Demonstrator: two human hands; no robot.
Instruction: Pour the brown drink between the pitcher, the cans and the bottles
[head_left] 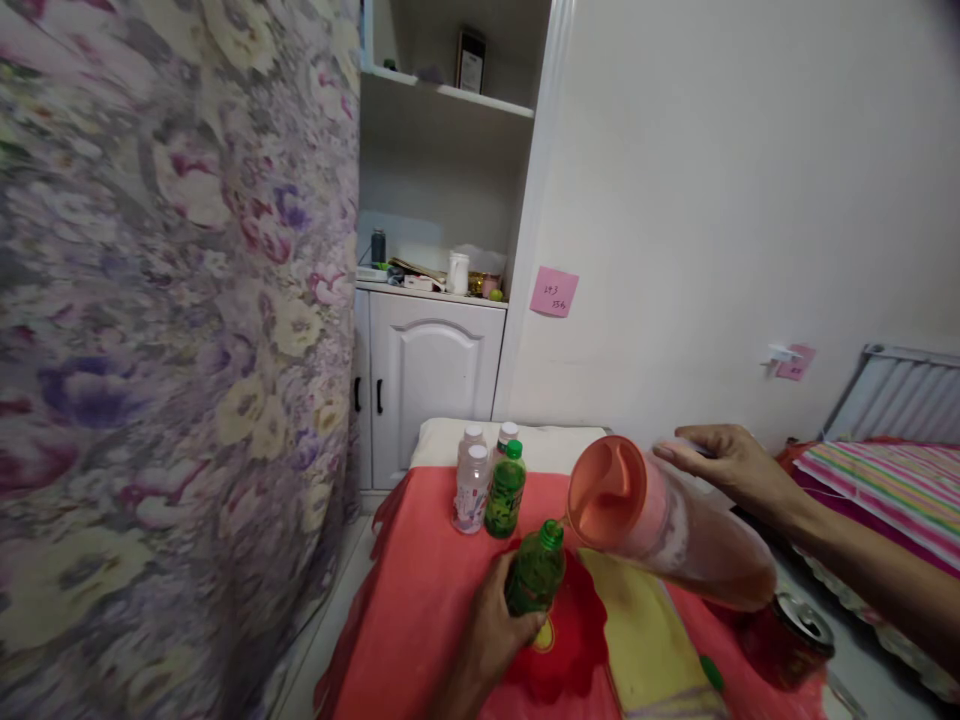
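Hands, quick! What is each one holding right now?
Left hand: closed around the green bottle.
Right hand: closed on the pink pitcher, which is tipped over.

Red-clothed table (pixel 420 620) with bottles (pixel 487 490), perhaps a can (pixel 795 630)

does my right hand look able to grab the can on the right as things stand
Probably not: the right hand grips the tilted pink pitcher, which hangs over the can, while the left hand holds a green bottle.
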